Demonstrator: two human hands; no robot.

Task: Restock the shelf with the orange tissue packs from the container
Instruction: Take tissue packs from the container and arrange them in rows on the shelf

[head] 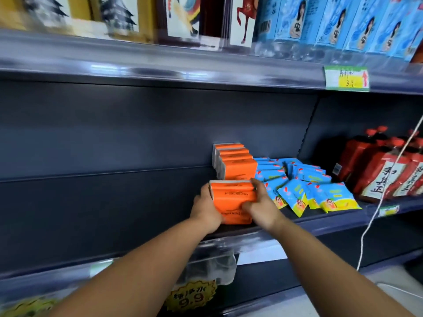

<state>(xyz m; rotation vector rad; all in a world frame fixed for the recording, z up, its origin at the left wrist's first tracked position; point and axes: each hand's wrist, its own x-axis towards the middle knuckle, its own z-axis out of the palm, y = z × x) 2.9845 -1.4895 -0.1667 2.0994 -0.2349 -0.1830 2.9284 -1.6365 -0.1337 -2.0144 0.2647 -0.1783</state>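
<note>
A row of orange tissue packs stands at the back of the dark middle shelf. In front of it sits a second bunch of orange tissue packs, near the shelf's front edge. My left hand grips this bunch on its left side. On its right side, my right hand holds it with fingers curled over the front. The container is out of view.
Blue and yellow sachets lie heaped right beside the orange packs. Red bottles stand further right. A white cord hangs at the right. The upper shelf overhangs closely, carrying blue packs and picture boxes. Price tags line the shelf edges.
</note>
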